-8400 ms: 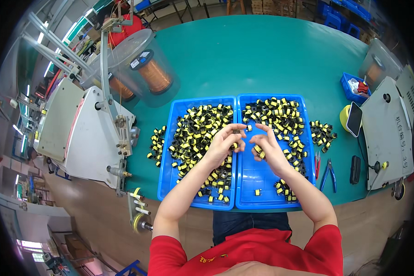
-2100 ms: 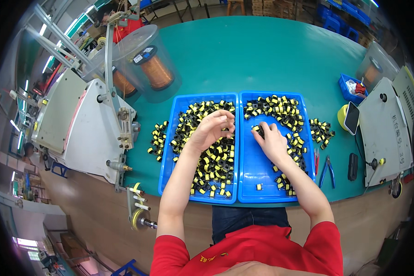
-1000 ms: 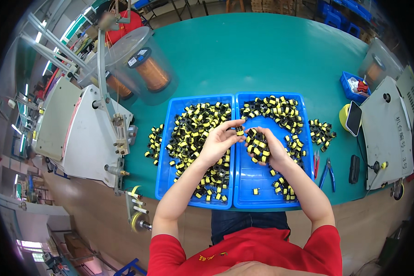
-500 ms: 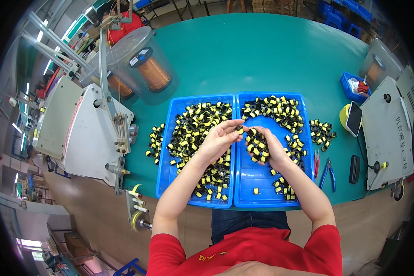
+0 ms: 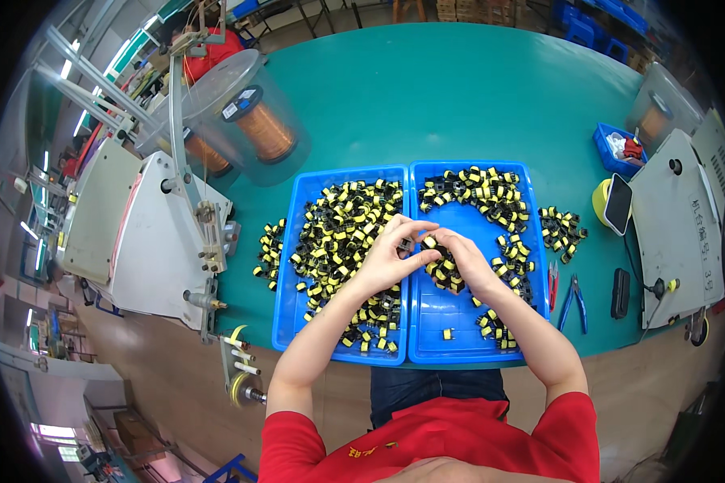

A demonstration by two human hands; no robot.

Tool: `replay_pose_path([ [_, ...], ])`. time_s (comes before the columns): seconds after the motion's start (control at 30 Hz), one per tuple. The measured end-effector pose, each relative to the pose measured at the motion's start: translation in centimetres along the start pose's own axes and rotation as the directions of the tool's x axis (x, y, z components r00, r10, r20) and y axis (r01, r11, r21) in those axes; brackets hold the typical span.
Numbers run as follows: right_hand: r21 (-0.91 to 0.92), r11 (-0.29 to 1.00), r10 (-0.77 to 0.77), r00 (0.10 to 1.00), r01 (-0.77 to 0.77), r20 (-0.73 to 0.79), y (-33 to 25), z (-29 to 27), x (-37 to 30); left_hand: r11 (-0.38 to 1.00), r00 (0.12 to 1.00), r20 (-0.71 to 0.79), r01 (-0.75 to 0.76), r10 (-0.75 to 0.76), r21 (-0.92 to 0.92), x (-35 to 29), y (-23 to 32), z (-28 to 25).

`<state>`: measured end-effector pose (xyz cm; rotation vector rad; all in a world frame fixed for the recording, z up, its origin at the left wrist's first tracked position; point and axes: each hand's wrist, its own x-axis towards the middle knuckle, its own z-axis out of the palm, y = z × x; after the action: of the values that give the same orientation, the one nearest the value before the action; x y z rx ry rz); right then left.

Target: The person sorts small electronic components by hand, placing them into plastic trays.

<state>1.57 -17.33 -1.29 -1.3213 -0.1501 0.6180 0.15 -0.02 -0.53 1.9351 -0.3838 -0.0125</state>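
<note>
Both hands meet above the inner edges of two blue trays. My right hand [image 5: 471, 266] is curled round a handful of small black coil bobbins wrapped in yellow tape [image 5: 445, 276]. The thumb and fingers of my left hand [image 5: 395, 253] close about one coil bobbin [image 5: 429, 241] at the upper left of that handful; its fingertips are close to those of my right hand. The left tray [image 5: 287, 310] is heaped with such bobbins. In the right tray [image 5: 451, 217] they lie along the far and right sides, with a single one [image 5: 448, 334] near the front.
Loose bobbins lie on the green table [image 5: 459, 97] on both sides of the trays. Right of them are red-handled pliers [image 5: 553, 286], blue cutters [image 5: 574, 306], a black case [image 5: 620, 294] and a phone [image 5: 617, 205]. White machines [image 5: 165, 241] flank me; copper wire spools [image 5: 266, 129] stand far left.
My left hand has moved its pinched bobbin against the handful, and its thumb now reaches across. My right fingers have bent over toward the left fingertips.
</note>
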Motion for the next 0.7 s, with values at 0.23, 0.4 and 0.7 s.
replay_pose_path([
  [0.23,0.051,0.996,0.075,0.997,-0.073,-0.028,-0.6,0.1,-0.3,0.987,0.994,-0.063,-0.099,0.092,-0.123,0.0,-0.8,0.1],
  [0.4,0.131,0.988,0.09,0.995,-0.085,-0.032,-0.8,-0.4,-0.2,0.958,0.996,-0.08,-0.064,0.043,-0.278,0.2,-0.8,0.2],
  [0.7,0.236,0.971,0.048,0.999,-0.042,-0.021,-1.2,-0.5,-0.3,0.442,0.932,0.195,0.32,-0.304,-0.838,0.3,0.1,-1.3],
])
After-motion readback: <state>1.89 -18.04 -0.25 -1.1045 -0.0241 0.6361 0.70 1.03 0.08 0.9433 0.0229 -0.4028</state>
